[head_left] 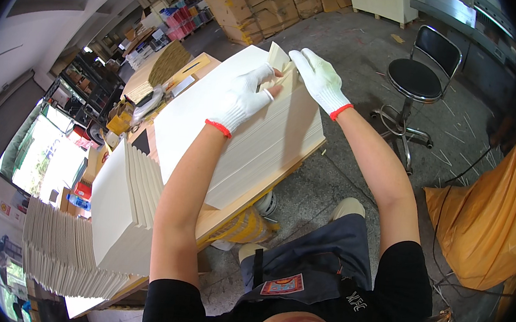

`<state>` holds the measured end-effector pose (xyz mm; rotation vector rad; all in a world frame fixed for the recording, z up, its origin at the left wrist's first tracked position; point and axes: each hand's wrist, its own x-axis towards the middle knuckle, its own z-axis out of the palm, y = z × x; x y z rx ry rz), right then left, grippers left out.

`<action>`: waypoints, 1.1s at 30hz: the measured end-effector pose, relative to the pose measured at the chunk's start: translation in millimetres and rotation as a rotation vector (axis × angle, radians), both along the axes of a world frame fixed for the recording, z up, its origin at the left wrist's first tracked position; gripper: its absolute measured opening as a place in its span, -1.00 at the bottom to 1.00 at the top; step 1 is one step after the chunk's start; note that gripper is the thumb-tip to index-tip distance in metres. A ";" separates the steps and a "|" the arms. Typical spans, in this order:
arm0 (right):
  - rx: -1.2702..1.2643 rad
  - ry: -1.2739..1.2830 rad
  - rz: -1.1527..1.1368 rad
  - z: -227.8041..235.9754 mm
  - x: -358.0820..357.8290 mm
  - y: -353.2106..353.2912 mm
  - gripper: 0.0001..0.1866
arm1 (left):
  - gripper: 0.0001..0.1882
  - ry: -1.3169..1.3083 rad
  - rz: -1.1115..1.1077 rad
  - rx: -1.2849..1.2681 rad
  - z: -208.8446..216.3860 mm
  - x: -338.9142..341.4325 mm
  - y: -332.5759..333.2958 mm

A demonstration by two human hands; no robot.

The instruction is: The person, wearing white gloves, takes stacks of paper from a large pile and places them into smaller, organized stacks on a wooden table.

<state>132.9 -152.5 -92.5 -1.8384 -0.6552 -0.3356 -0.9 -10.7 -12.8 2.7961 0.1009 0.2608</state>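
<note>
A tall stack of large white sheets point(198, 102) stands on a wooden table point(227, 223) in front of me. My left hand point(245, 98), in a white knitted glove with a red cuff, rests at the stack's upper edge. Its fingers are apart, and two bare fingertips show through the glove. Beside them a few cream-coloured pieces point(278, 55) rise above the top at the far corner. My right hand point(320, 78), gloved the same way, lies with straight fingers against the far right end of the stack. Its palm side is hidden.
More stacked white sheets point(114, 206) and a fanned pile of boards point(57, 241) stand at the left. A black stool point(413, 80) is at the far right, near an orange sack point(488, 226) and a dark cable. Wrapped cartons point(254, 5) stand at the back.
</note>
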 end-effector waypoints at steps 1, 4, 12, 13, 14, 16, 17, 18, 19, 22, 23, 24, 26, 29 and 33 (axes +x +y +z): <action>-0.027 0.035 0.007 2.6 -1.1 -0.7 -0.37 | -0.60 -0.016 -0.006 -0.005 -2.2 1.2 2.8; -0.072 0.090 0.036 7.9 -2.0 -4.2 -0.35 | -0.59 -0.050 -0.025 -0.023 -9.0 5.8 9.1; -0.032 0.054 0.036 4.5 -1.3 -2.7 -0.39 | -0.57 -0.057 -0.026 -0.032 -6.8 3.1 5.3; 0.000 0.025 0.026 0.5 0.0 -0.5 -0.39 | -0.59 -0.061 -0.030 -0.026 -7.0 3.6 4.6; 0.032 -0.004 0.017 -2.3 1.6 0.4 -0.39 | -0.60 -0.065 -0.034 -0.019 -7.3 4.2 3.6; 0.039 0.003 0.027 -2.0 1.5 1.1 -0.39 | -0.62 -0.086 -0.058 -0.016 -7.6 3.2 5.0; 0.043 0.006 0.032 -1.8 1.4 1.1 -0.38 | -0.63 -0.104 -0.081 -0.020 -7.5 2.1 6.2; 0.022 0.010 0.033 -0.7 0.9 0.5 -0.38 | -0.64 -0.121 -0.105 -0.025 -7.1 0.8 6.0; 0.001 0.014 0.034 1.2 0.1 -0.7 -0.38 | -0.65 -0.120 -0.089 -0.018 -6.2 0.0 4.2; 0.000 -0.008 -0.006 -0.9 -0.8 0.6 -0.41 | -0.66 -0.085 -0.052 -0.010 -2.7 -0.6 0.7; 0.010 -0.021 -0.027 -1.9 -0.9 1.1 -0.42 | -0.66 -0.050 -0.047 -0.018 -3.2 1.6 4.5; -0.018 0.008 -0.010 -0.5 -0.6 0.0 -0.42 | -0.66 -0.015 -0.041 -0.025 -3.1 2.9 6.3; -0.075 0.066 0.025 3.1 0.1 -2.9 -0.40 | -0.64 -0.059 -0.046 0.023 -6.5 1.7 4.0; -0.059 0.075 0.027 3.3 0.3 -3.4 -0.41 | -0.60 -0.066 -0.040 0.000 -6.4 2.7 4.0; -0.053 0.074 0.037 4.9 -1.1 -3.2 -0.43 | -0.59 -0.071 -0.035 -0.017 -6.5 2.4 4.7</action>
